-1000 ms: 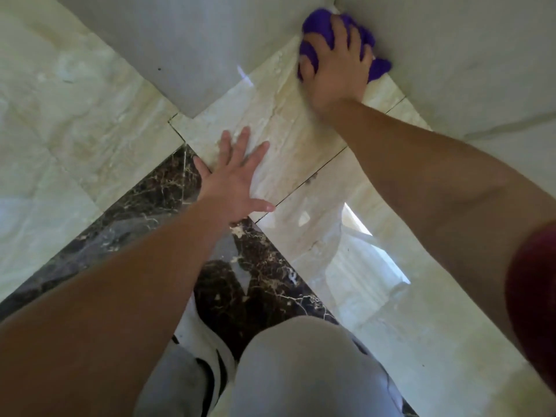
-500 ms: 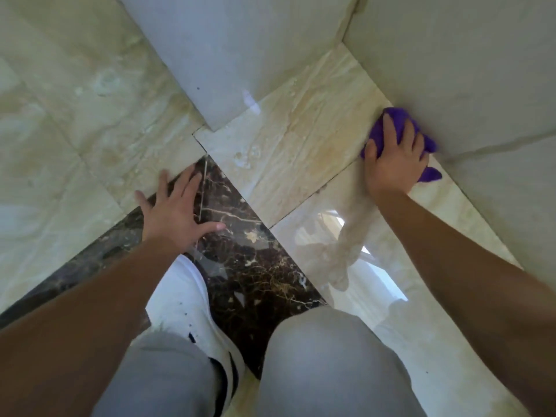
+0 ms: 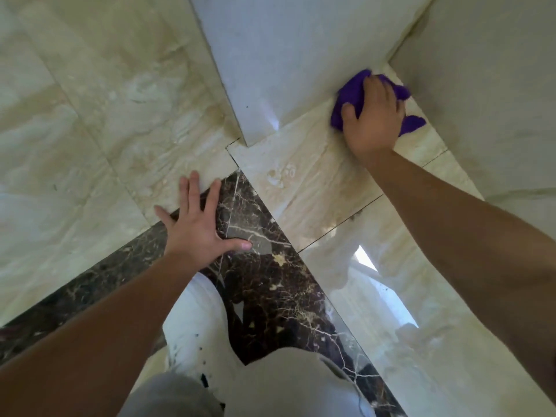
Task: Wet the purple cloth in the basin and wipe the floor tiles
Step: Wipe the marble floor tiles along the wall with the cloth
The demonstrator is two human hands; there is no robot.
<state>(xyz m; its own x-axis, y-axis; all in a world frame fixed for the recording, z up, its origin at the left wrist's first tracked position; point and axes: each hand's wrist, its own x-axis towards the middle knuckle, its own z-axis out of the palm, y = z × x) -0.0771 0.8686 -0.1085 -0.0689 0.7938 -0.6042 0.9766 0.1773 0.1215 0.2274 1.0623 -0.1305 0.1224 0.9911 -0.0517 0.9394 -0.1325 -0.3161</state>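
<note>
Item — purple cloth [image 3: 349, 100], 1 o'clock: your right hand [image 3: 374, 121] presses it flat; left hand [image 3: 198, 233] splayed, empty — sweep overlapping strokes along the wall [image 3: 285, 55].

Two bare forearms [image 3: 469, 236], no sleeves reaching the wrists, no watch or rings visible. Light grey trousers [image 3: 177, 395] over the bent knees. White shoe [image 3: 195, 320] with small dark eyelet specks and a black patch near the tongue.
</note>
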